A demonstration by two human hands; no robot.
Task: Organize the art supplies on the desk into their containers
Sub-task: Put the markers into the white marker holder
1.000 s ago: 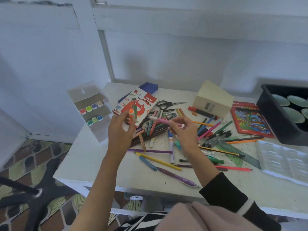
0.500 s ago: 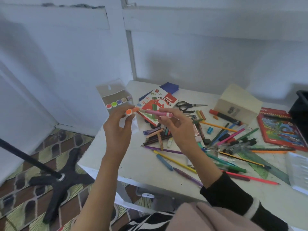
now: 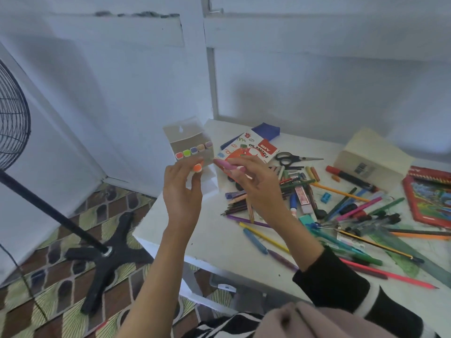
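Far left, a black fan (image 3: 13, 113) stands on the floor on a cross foot. Next, the left grip (image 3: 181, 191) is up in the air by the bench (image 3: 210, 242) edge. Its fingers curl round an orange marker (image 3: 197, 167). The cap end is up & the rest is hid in the fingers.

Just behind is the clear marker case (image 3: 186, 132). It stands at the bench's back left corner w/ a row of color caps inside.

The right grip (image 3: 258, 189) pinches a pink marker (image 3: 229, 165) w/ thumb & fingers. It lies mostly sideways, long way left to right. Its end points left at the orange cap, near but apart.

Further right on the bench:
- an oil pastels box (image 3: 253, 148)
- scissors (image 3: 292, 158), blades pointing right
- a messy pile of pens & pencils (image 3: 341, 211)
- a cream box (image 3: 371, 154)
- a red pencil box (image 3: 429, 196)
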